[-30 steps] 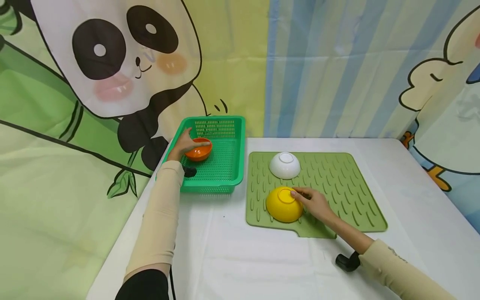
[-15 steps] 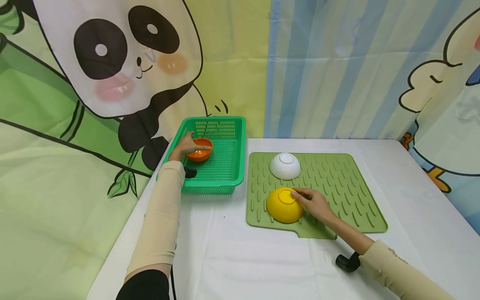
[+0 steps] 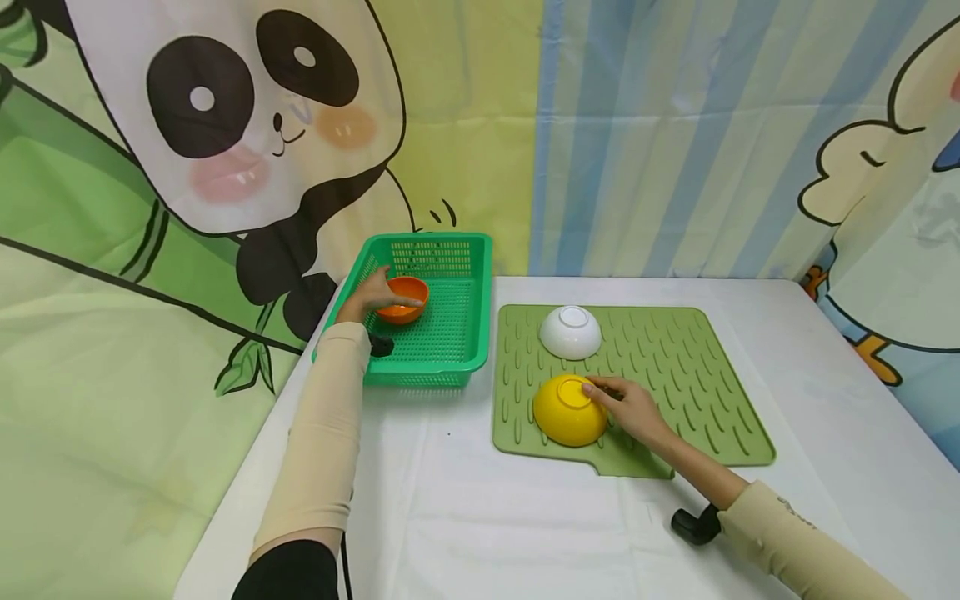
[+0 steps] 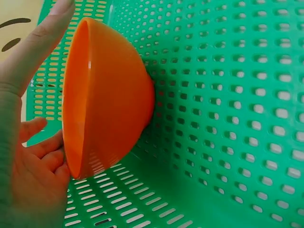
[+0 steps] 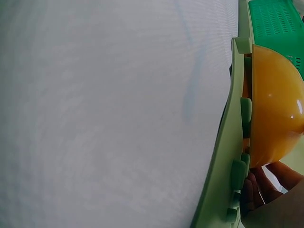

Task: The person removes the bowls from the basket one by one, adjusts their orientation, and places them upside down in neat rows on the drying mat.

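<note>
Inside the green basket (image 3: 420,367), an orange bowl (image 3: 397,316) stands upright with its opening up. My left hand (image 3: 374,292) reaches in over its left side. The left wrist view shows the thumb straight and apart from the rim, while the other fingers touch the bowl (image 4: 114,99) at its edge. A yellow bowl (image 3: 564,421) lies upside down on the green drying mat (image 3: 675,375). Against its right side rests my right hand (image 3: 633,408), fingers loosely bent; in the right wrist view they meet the bowl (image 5: 275,109) near its rim.
Behind the yellow bowl, a white bowl (image 3: 570,335) sits upside down on the mat. A white-covered table (image 3: 487,517) carries basket and mat. A printed curtain (image 3: 630,142) hangs along the back, with a panda at the left.
The orange bowl has shifted slightly to the right in the basket, and the left hand has moved a little with it. The right hand and yellow bowl stay put.
</note>
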`<state>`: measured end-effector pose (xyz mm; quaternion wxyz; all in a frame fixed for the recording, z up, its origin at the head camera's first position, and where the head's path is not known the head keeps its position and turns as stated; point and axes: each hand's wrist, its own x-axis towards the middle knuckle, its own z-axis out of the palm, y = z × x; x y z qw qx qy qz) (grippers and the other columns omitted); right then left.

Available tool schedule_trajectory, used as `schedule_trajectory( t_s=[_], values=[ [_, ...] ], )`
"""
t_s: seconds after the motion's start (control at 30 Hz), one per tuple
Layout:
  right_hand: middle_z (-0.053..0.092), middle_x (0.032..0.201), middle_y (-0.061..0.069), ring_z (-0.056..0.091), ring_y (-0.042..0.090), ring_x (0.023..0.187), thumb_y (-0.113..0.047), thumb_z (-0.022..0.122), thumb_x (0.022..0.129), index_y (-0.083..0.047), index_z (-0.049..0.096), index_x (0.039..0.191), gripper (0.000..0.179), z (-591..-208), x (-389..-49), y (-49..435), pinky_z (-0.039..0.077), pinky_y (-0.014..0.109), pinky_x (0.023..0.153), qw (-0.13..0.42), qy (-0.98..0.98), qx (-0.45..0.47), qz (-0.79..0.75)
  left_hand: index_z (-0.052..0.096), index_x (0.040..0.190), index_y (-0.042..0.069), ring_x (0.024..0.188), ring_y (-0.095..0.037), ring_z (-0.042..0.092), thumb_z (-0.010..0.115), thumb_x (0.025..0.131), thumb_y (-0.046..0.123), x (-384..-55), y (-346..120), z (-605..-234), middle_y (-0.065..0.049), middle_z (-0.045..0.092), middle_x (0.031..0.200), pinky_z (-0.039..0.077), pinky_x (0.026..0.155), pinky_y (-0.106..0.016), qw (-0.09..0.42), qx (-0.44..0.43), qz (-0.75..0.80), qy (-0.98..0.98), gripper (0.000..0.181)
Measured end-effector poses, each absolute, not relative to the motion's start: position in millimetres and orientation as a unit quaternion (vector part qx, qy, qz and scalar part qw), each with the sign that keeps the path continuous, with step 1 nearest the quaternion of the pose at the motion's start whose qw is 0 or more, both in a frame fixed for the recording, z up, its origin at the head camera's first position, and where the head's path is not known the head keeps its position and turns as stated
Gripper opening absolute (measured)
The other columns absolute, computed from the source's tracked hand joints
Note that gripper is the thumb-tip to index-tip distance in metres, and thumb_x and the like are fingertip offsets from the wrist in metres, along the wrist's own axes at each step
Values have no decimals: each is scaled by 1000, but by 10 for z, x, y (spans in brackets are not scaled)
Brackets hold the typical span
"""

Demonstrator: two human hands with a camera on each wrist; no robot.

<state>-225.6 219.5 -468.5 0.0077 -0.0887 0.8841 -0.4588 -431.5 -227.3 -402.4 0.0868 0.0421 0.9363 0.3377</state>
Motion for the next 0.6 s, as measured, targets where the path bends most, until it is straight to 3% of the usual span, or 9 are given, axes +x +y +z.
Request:
schedule_trajectory(
  t_s=[0.6],
  values=[
    [54,126,15,53,30,110,-48,56,88,-9,58,126,55,-4671,-2254,2186,47,43,81,16,883,-87,-460,10,145,-4,130,-39,26,76,73,42,-4283,-2277,-4000,-25,19,147,29,103,-50,98,58,333,936,108]
  ],
)
